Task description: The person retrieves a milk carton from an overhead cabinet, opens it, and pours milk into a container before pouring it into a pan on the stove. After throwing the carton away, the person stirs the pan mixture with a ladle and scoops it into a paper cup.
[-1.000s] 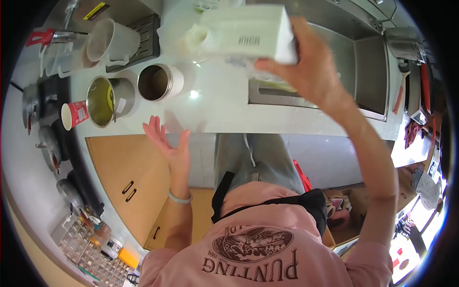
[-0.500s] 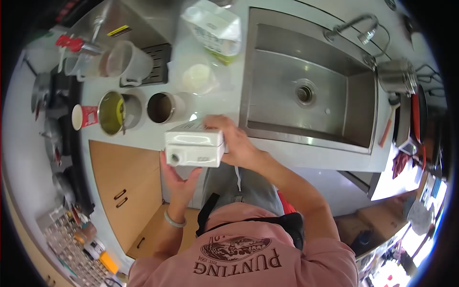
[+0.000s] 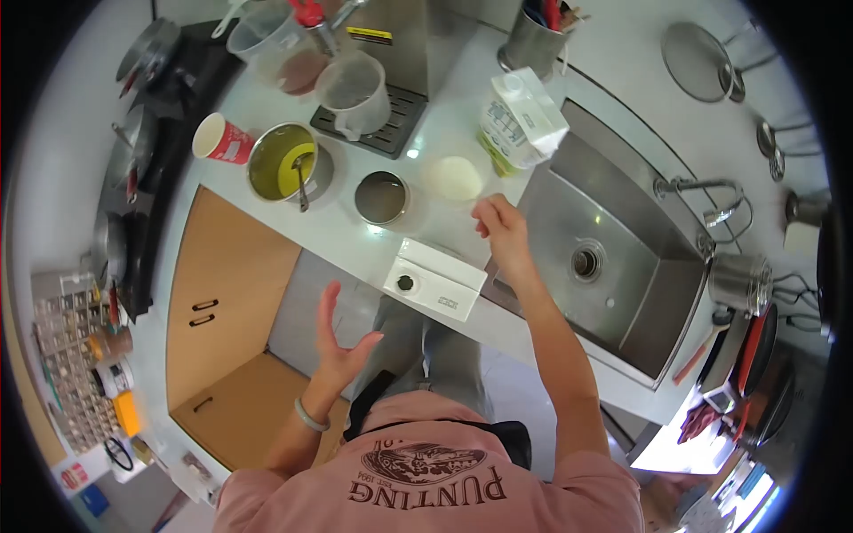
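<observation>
The left hand (image 3: 340, 360) is nearest, just off the counter's front edge, palm open and thumb spread, gripping nothing. By that edge of the counter (image 3: 333, 226) stands a white carton (image 3: 444, 289), a smooth box with a folded top and a dark round spot (image 3: 405, 282), hole or cap I cannot tell. The right hand (image 3: 502, 233) is above the sink's near left corner with its fingers curled; whether it pinches anything small I cannot tell.

Farther in, a round steel canister (image 3: 406, 206) is open and brownish inside. To its left a shiny steel pot (image 3: 323, 173) holds yellow-green liquid (image 3: 269, 169) and a metal spoon (image 3: 300, 182), with a red and white paper cup (image 3: 235, 145) just beside it. Right of the canister lies a pale round thing (image 3: 455, 178), too blurred to name. Beyond it, near the left edge of the smooth metal sink (image 3: 613, 289), stands a green and white carton (image 3: 520, 120). Farther back a cloudy plastic jug (image 3: 369, 115) sits on a dark slotted tray (image 3: 400, 124).

Half a second ago the right hand clasped the white carton, with the left hand close beside it; now both hands are clear of it.
</observation>
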